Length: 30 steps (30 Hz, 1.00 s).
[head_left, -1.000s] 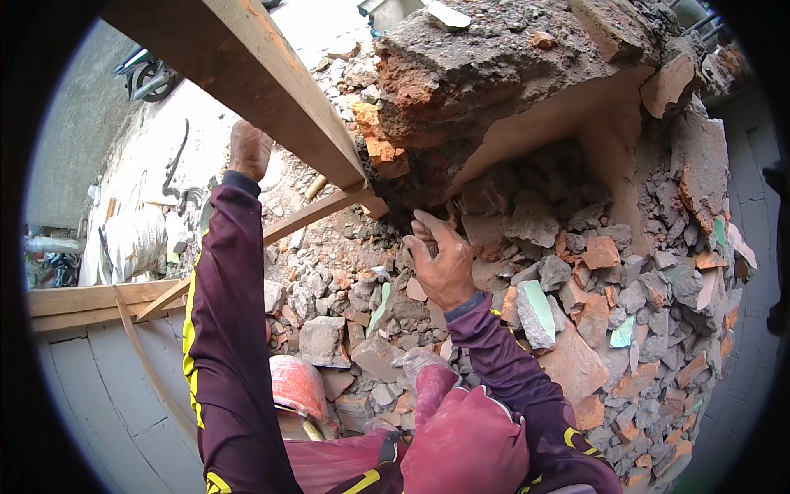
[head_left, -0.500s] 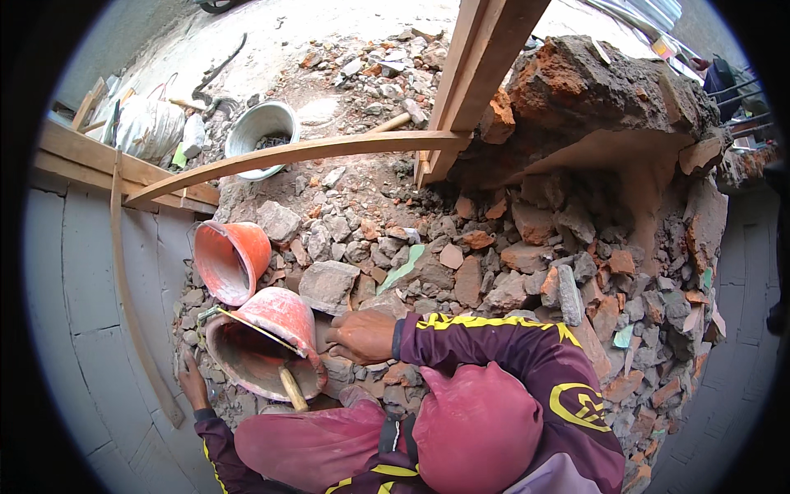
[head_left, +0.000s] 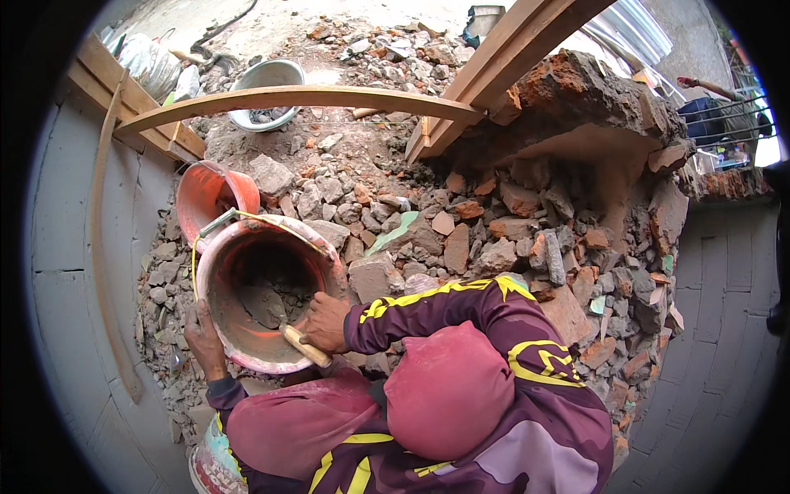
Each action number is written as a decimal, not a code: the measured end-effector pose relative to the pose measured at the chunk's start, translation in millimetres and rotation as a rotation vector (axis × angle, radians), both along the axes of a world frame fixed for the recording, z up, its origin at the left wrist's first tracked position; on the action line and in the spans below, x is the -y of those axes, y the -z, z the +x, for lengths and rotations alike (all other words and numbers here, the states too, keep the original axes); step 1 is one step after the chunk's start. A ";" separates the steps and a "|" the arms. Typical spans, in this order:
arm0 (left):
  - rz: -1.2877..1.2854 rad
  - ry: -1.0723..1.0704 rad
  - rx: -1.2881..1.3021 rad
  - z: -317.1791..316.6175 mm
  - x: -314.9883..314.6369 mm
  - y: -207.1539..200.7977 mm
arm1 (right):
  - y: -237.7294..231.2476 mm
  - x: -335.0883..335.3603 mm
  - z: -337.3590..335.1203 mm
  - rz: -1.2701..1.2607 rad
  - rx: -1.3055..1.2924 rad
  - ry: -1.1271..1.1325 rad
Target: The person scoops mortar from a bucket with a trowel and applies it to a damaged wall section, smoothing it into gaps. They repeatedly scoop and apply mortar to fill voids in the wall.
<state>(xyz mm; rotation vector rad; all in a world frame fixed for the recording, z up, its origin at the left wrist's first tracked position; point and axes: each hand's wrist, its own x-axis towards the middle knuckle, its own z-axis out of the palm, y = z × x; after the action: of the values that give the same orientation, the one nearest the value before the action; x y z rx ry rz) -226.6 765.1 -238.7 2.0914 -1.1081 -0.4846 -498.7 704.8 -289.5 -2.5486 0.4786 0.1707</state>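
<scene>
A red-orange bucket [head_left: 329, 276] with grey mortar smears stands tilted in front of me, its mouth turned up toward me and its yellow-and-green handle resting over the rim. Inside lies some grey mortar [head_left: 290, 300]. My left hand [head_left: 206, 342] holds the bucket's left side near the rim. At the near right rim, my right hand [head_left: 327, 321] is closed on the wooden handle of a trowel [head_left: 306, 346]. The trowel's mortar-coated blade reaches into the bucket and is hard to tell from the mortar. My right fingertips are partly hidden.
Behind the bucket stands a second red-orange bucket [head_left: 193, 198], tipped over. Broken brick and concrete rubble [head_left: 461, 239] covers the ground. A curved wooden strip [head_left: 329, 97] spans between timber beams, with a pale bucket [head_left: 271, 76] beyond it. A broken masonry mass [head_left: 584, 107] overhangs at right.
The bucket has been raised from its side so its mouth faces up. My right hand has moved from behind it onto the trowel handle. My left hand has come up against its side.
</scene>
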 end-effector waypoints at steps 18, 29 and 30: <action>-0.197 0.190 -0.155 -11.7 72.7 -18.9 | -133.8 110.0 -199.6 0.648 -0.143 0.515; -0.069 0.200 -0.194 -25.8 78.5 -31.5 | -26.4 263.6 -295.7 0.176 -0.564 0.646; -0.043 0.205 -0.182 -25.9 83.0 -33.6 | -8.8 271.6 -292.9 0.200 -0.558 0.664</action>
<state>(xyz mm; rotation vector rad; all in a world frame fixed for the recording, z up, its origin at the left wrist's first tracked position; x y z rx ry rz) -252.4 682.1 -205.0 1.8647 -1.2183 -0.7283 -791.5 433.2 -280.7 -1.9927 1.4019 0.6432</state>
